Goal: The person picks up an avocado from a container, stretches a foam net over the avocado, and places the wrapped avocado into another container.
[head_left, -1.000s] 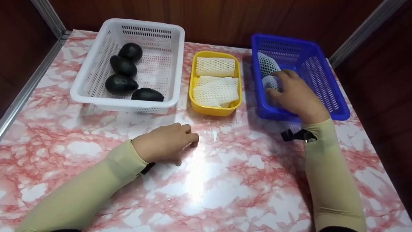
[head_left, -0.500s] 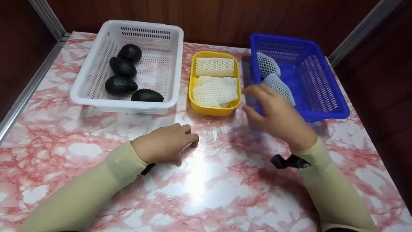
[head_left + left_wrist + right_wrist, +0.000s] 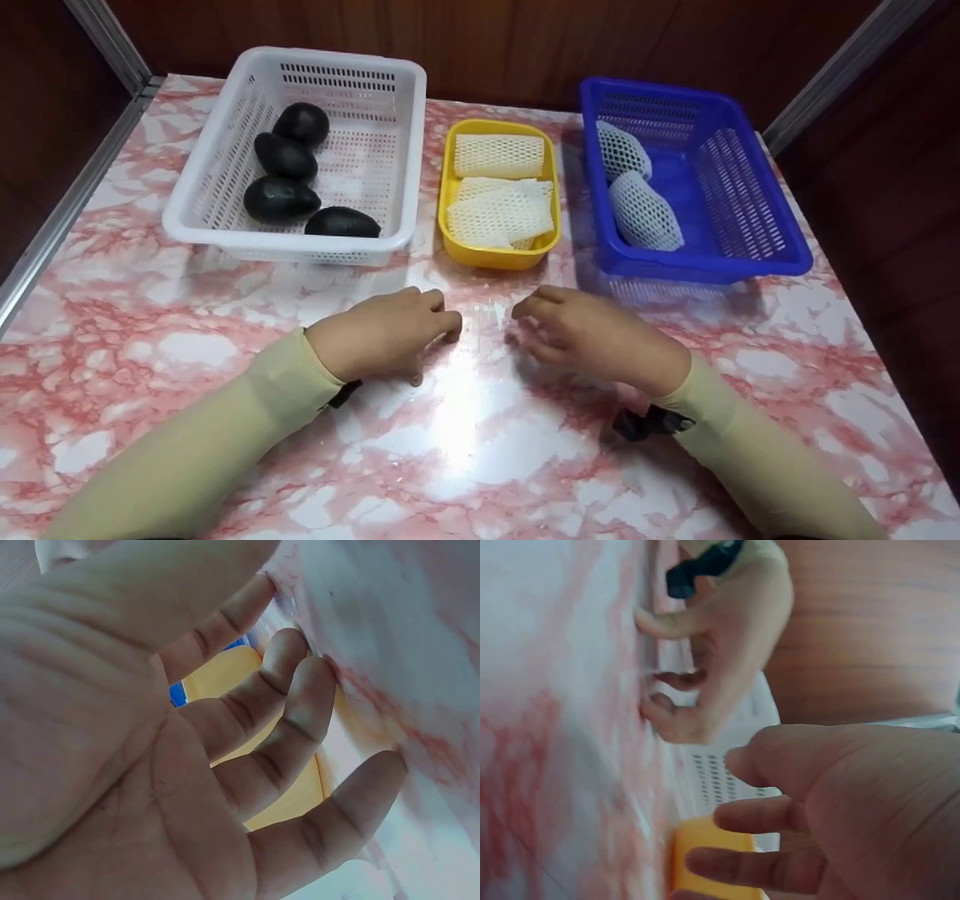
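Observation:
My left hand rests on the marbled table in front of the white basket, fingertips touching the surface and nothing in its grasp. Facing it, my right hand is low over the table in front of the yellow box, its fingers loosely bent around nothing. The left wrist view shows relaxed, slightly curved fingers with tips at the tabletop. In the blue basket lie two avocados in white foam nets, a nearer one and a farther one against the left wall.
The white basket at the back left holds several bare dark avocados. White foam net sleeves lie in the yellow box between the two baskets. Brown wooden panels with metal edges stand behind and beside the table.
My right hand has let go of the nearer netted avocado, left the blue basket, and come down toward the left to the table. My left hand has stayed put.

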### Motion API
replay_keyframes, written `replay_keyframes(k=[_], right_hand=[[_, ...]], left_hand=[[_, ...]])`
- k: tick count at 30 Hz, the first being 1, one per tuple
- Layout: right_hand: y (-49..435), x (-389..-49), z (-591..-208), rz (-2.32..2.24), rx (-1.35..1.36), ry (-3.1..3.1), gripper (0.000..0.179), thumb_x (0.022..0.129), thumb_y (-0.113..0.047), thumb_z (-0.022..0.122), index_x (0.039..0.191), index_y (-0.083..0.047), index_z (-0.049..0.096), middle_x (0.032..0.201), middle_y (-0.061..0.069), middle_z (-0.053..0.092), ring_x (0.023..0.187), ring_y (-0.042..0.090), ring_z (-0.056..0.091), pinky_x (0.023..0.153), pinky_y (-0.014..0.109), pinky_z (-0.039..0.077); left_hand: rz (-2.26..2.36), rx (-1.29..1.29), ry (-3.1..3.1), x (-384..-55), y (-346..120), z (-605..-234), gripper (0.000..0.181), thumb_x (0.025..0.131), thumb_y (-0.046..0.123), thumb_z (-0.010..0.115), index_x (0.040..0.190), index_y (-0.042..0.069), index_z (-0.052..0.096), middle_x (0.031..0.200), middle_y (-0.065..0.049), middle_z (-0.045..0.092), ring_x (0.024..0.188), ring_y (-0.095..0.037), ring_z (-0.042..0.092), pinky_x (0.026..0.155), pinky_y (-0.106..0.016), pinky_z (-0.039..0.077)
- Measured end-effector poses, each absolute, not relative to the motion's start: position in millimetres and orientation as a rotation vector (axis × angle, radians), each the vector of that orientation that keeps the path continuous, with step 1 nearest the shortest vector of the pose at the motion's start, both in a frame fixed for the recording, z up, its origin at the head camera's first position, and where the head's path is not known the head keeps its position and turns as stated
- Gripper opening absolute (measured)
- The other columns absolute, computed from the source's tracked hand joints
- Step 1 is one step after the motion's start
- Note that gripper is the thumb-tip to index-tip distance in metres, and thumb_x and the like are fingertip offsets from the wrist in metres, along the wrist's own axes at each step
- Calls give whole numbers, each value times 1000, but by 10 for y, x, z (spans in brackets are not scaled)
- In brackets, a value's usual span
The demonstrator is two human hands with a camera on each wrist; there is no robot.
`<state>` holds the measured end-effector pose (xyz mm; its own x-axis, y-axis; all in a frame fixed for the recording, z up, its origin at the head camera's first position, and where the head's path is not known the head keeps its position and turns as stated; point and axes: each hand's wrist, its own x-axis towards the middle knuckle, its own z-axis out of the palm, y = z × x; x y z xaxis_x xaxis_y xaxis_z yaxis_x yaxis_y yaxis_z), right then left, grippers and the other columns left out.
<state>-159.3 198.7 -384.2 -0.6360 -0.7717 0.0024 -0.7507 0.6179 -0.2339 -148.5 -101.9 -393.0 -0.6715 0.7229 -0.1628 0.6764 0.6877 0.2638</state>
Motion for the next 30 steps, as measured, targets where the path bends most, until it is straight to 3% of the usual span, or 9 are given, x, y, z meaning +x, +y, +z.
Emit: replay_keyframes(k=[12,15,19,25,30], right_hand=[[1969,-1545,-3948,-125,-1406,2754,27,97,-33,81,116,-16,77,113,6,74,96,25,72,80,43,63],[1944,-1539,-3976,-91,-1432,2770,27,96,-34,80,114,-15,76,111,7,74,92,26,72,77,43,62],[1921,-1512,-3979,-65,-1449,2767,28,96,-34,80,114,-13,76,111,9,74,93,26,73,77,44,62],[1920,-1482,-3931,-27,-1422,2742,31,97,-35,80,117,-12,77,117,12,75,101,28,74,83,45,64],[1926,-1490,-3920,-13,-1406,2746,34,96,-37,80,118,-11,77,117,13,74,100,30,73,82,45,64]], left_hand=[[219,1194,2607,-1489,-991,-3824,52,77,17,97,122,17,70,109,-10,66,91,-33,64,77,-46,57],[224,1209,2541,-1477,-1001,-3681,48,86,23,92,128,17,70,113,-10,71,95,-32,69,84,-47,59],[280,1151,2493,-1531,-1058,-3357,49,95,32,85,137,16,68,129,-10,74,112,-29,73,99,-49,61],[350,1072,2550,-1914,-1284,-2804,37,103,29,76,137,16,69,129,-7,76,121,-28,72,106,-52,60],[272,896,2659,-2500,-1559,-2556,37,109,33,66,139,12,67,137,-17,73,128,-37,68,111,-60,53]])
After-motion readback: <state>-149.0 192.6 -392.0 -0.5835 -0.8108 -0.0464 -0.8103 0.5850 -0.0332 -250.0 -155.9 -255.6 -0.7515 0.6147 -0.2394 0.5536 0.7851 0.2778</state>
